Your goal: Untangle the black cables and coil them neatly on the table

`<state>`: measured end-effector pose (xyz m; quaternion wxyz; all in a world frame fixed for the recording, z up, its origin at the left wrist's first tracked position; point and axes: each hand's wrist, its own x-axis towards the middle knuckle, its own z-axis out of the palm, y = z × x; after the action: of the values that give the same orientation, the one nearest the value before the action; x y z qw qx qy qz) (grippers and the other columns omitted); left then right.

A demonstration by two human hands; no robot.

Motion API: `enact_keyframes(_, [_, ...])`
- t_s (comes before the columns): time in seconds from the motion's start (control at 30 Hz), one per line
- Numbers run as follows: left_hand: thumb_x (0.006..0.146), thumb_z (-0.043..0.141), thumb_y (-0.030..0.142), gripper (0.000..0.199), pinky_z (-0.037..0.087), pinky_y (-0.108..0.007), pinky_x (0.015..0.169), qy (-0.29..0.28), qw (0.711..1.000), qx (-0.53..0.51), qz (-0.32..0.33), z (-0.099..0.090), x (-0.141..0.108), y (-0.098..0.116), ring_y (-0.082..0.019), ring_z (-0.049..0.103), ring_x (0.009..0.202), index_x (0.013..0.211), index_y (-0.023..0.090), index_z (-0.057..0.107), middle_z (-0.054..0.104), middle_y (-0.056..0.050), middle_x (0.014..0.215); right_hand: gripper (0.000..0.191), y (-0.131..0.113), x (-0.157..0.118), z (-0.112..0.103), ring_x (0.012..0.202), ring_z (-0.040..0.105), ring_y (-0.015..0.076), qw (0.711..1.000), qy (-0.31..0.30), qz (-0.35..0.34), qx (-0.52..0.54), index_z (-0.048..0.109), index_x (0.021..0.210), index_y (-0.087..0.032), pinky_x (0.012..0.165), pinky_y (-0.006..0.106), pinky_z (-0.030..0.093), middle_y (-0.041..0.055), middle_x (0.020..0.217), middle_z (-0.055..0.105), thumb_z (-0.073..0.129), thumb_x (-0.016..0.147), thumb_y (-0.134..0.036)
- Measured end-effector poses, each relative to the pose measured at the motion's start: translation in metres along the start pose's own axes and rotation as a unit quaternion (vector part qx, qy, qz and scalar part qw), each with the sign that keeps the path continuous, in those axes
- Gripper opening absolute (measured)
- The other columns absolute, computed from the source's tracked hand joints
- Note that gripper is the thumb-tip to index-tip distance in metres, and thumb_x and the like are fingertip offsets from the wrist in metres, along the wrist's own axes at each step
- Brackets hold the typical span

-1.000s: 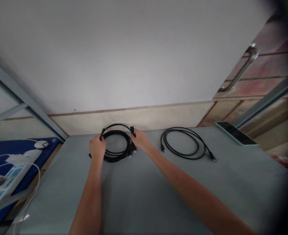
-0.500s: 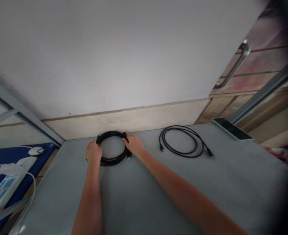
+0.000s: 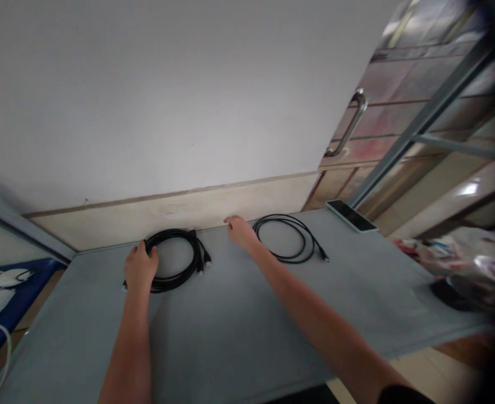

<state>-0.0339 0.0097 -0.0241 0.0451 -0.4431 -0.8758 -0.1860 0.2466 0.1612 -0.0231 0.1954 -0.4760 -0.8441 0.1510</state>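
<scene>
A thick coil of black cable (image 3: 180, 280) lies on the grey tabletop (image 3: 214, 336) near the wall, its connectors at the right side. My left hand (image 3: 141, 266) is at the coil's left edge, thumb and fingers apart over it; whether it grips the cable is hard to tell. Between the two coils, my right hand (image 3: 238, 229) is above the table with its fingers curled, away from the thick coil. Just to its right lies a thinner black cable (image 3: 292, 260) in loose loops, partly hidden by my hand and forearm.
A phone (image 3: 352, 216) lies at the table's back right. Metal posts (image 3: 424, 123) rise at both ends. A blue surface (image 3: 41, 280) with a white round object is at the left. Bags and a dark object (image 3: 449, 293) are at the right.
My right hand has let go of the thick coil and moved right, towards the thinner cable. My left hand stays at the coil with its fingers more spread. The view has turned right.
</scene>
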Motion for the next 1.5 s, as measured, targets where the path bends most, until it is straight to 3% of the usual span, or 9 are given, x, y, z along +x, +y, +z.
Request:
enact_keyframes(0.23, [0.092,0.047,0.035,0.045,0.036,-0.054,0.100,0.097,0.991,-0.054,0.077,-0.013,-0.029,0.059,-0.036,0.051,0.118,0.134,0.018,0.052,0.060,-0.016,0.126,0.042,0.092,-0.049,-0.044,0.124,0.046,0.0288,0.990,-0.052,-0.033,-0.127,0.065,0.125,-0.019,0.102,0.042,0.037,0.0155,0.134,0.053,0.047,0.087,-0.010])
enact_keyframes(0.4, [0.094,0.045,0.027,0.031,0.041,-0.036,0.102,-0.049,0.926,-0.214,0.308,-0.004,-0.070,0.106,-0.023,0.058,0.112,0.119,0.021,0.062,0.065,-0.010,0.118,0.021,0.070,-0.063,-0.031,0.107,0.055,0.0205,0.989,-0.045,-0.135,-0.027,0.067,0.104,-0.013,0.098,0.033,0.040,0.0119,0.109,0.062,0.052,0.089,-0.013])
enact_keyframes(0.57, [0.095,0.046,0.028,0.028,0.044,-0.032,0.099,-0.224,0.852,-0.244,0.406,0.007,-0.112,0.135,-0.020,0.060,0.109,0.116,0.024,0.063,0.066,-0.007,0.115,0.009,0.027,-0.082,-0.010,0.093,0.058,0.0177,0.985,-0.051,-0.153,0.066,0.064,0.093,-0.015,0.086,0.029,0.045,0.0085,0.102,0.061,0.057,0.088,-0.012])
enact_keyframes(0.73, [0.090,0.057,0.029,0.031,0.042,-0.035,0.102,-0.225,0.847,-0.256,0.407,0.015,-0.124,0.139,-0.021,0.056,0.114,0.120,0.022,0.059,0.062,-0.008,0.120,0.023,0.023,-0.088,-0.006,0.095,0.060,0.0171,0.975,-0.032,-0.177,0.129,0.065,0.098,-0.016,0.087,0.028,0.046,0.0085,0.103,0.064,0.047,0.089,-0.005])
enact_keyframes(0.93, [0.088,0.060,0.030,0.033,0.039,-0.038,0.106,-0.213,0.837,-0.233,0.447,0.016,-0.125,0.141,-0.023,0.050,0.120,0.120,0.024,0.061,0.057,-0.007,0.129,0.034,0.063,-0.078,-0.030,0.113,0.055,0.0221,0.989,0.102,-0.071,0.075,0.066,0.116,-0.017,0.103,0.036,0.040,0.0127,0.118,0.062,0.044,0.089,-0.011])
enact_keyframes(1.1, [0.092,0.054,0.035,0.023,0.045,-0.031,0.092,-0.239,0.826,-0.242,0.450,0.013,-0.120,0.140,-0.019,0.057,0.100,0.080,0.021,0.067,0.062,-0.006,0.101,0.048,0.071,-0.082,-0.025,0.140,0.030,0.0291,0.995,0.034,-0.087,-0.017,0.057,0.134,-0.023,0.109,0.049,0.028,0.0123,0.147,0.043,0.052,0.087,-0.014])
enact_keyframes(1.2, [0.090,0.057,0.035,0.025,0.047,-0.029,0.084,-0.253,0.839,-0.235,0.421,0.018,-0.117,0.137,-0.018,0.060,0.089,0.072,0.020,0.064,0.060,-0.005,0.094,0.033,0.059,-0.086,-0.018,0.139,0.032,0.0284,0.991,-0.013,-0.127,-0.030,0.067,0.117,-0.024,0.109,0.051,0.021,0.0091,0.133,0.058,0.052,0.089,-0.015])
enact_keyframes(1.3, [0.084,0.061,0.025,0.012,0.049,-0.031,0.083,-0.233,0.867,-0.243,0.369,0.028,-0.115,0.135,-0.019,0.062,0.090,0.093,0.019,0.066,0.059,-0.007,0.106,0.019,0.047,-0.086,-0.017,0.126,0.047,0.0249,0.988,-0.008,-0.149,-0.030,0.069,0.095,-0.020,0.108,0.048,0.018,0.0079,0.106,0.069,0.053,0.090,-0.012])
enact_keyframes(1.5, [0.087,0.047,0.012,0.042,0.047,-0.034,0.090,-0.197,0.891,-0.295,0.282,0.037,-0.109,0.134,-0.022,0.065,0.097,0.127,0.014,0.058,0.069,-0.012,0.108,0.014,0.040,-0.086,-0.029,0.092,0.059,0.0215,0.987,0.056,-0.153,-0.010,0.065,0.097,-0.018,0.094,0.038,0.033,0.0087,0.095,0.069,0.052,0.095,-0.022])
